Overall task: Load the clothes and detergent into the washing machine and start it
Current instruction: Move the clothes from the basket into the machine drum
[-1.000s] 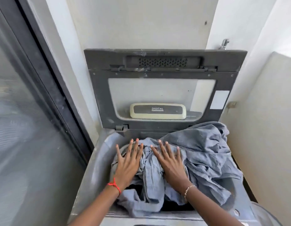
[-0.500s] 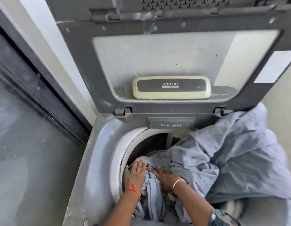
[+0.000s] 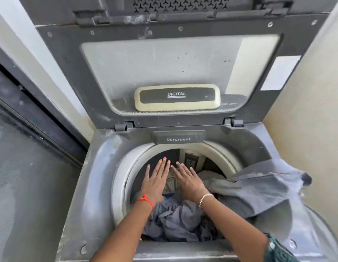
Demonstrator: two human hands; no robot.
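Now L hand (image 3: 155, 183) + R hand (image 3: 189, 181) flat, empty, above clothes (image 3: 175, 222); grey garment (image 3: 259, 188) over washer rim (image 3: 120, 176)

Lid (image 3: 164, 63): top part cut off by upper picture edge. Small print (image 3: 228, 104) on lid, right of DIGITAL badge (image 3: 177, 97): too small to read. Grey garment (image 3: 259, 186) over right rim of washing machine (image 3: 100, 176) hides that rim; its far tip is blurred. Clothes (image 3: 175, 220) in drum (image 3: 139, 171): partly hidden under my wrists; drum floor not visible. My left hand (image 3: 156, 181), my right hand (image 3: 189, 181): cannot tell whether they touch anything below. My forearms and patterned sleeve (image 3: 276, 248): cut off at bottom edge.
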